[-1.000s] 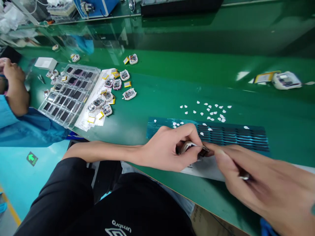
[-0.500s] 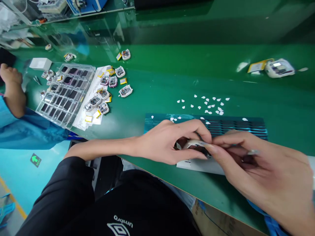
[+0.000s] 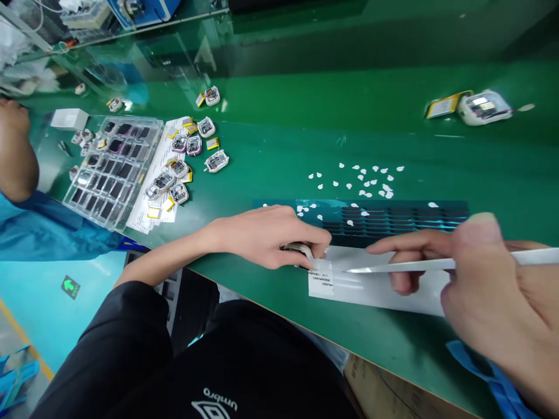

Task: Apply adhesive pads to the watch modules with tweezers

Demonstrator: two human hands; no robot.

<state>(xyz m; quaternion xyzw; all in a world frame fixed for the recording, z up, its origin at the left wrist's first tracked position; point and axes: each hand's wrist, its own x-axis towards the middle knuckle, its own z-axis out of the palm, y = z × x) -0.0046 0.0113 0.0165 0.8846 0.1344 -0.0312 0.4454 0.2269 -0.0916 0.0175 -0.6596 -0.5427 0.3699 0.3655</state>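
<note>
The left hand (image 3: 266, 235) lies low on the green bench (image 3: 283, 151) at the middle of the frame, its fingers curled shut over a small device (image 3: 301, 251) of which only a pale edge shows under the fingertips — just beside the left end of a white label sheet (image 3: 379, 285). The right hand (image 3: 489, 291), large at the lower right, pinches a pair of tweezers (image 3: 402, 266) between thumb and fingers, the fine tip hovering over the sheet near its printed corner, apart from the device. Judging by this, the step in hand looks like picking a label off the sheet; the next move would call for a steady tip slid under one edge while the left hand keeps the device still. Just above the hands lies a dark blue strip sheet (image 3: 393, 216) with white paper bits (image 3: 362, 180) scattered beyond it. At the upper left stand a clear compartment tray (image 3: 111, 169) and a cluster of small devices (image 3: 183, 169) — beside another person's blue sleeve (image 3: 48, 230).
</note>
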